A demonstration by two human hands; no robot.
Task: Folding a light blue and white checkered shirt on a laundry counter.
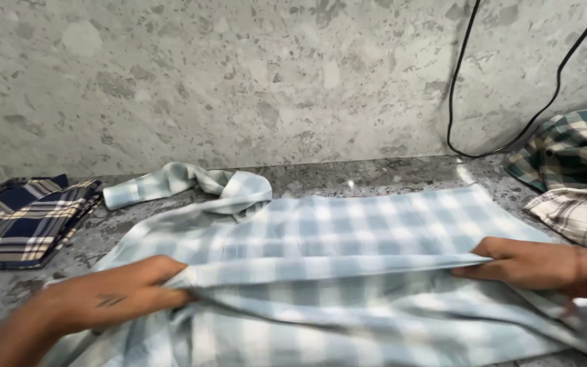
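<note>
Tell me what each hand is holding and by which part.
Both hold the pale blue checked shirt by one folded edge running across its middle: the left hand pinches the fold's left end, the right hand its right end.

A light blue and white checked shirt (348,251) lies spread flat across the grey speckled surface (375,173), wider than it is deep. A long fold runs sideways across its middle, pinched at both ends. One sleeve (171,182) trails off, crumpled, at the far left. The near edge is rumpled.
</note>
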